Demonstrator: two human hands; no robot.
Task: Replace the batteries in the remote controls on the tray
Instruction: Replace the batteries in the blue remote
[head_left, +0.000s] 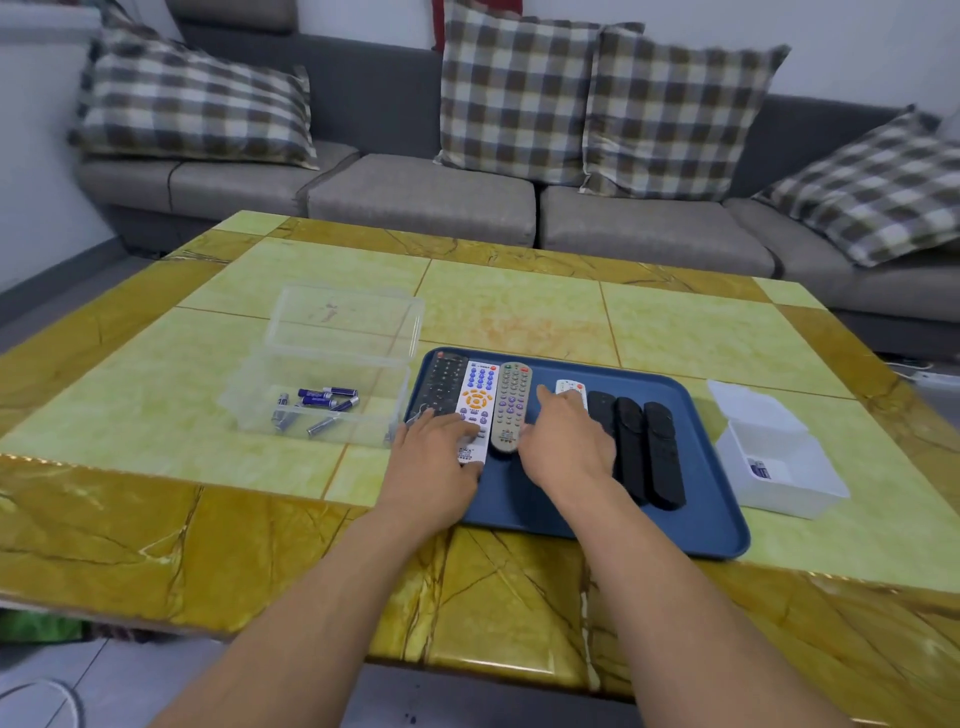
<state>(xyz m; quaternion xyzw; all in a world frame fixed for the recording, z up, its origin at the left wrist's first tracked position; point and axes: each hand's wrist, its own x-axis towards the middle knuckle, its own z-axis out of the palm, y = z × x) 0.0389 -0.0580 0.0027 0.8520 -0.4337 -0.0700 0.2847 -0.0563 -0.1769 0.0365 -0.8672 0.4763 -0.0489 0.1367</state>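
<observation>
Yellow-tiled desk (519, 312) carried a blue tray (613, 535); left hand (441, 457) grasped the white remote (475, 400), right hand (566, 447) lay loosely released.

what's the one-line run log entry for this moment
stage: start | left hand: on white remote | right hand: open over tray | batteries: in clear box

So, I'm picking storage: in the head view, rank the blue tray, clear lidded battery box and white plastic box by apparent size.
1. Blue tray
2. Clear lidded battery box
3. White plastic box

All lie at similar distance, so the order seems reliable.
</observation>
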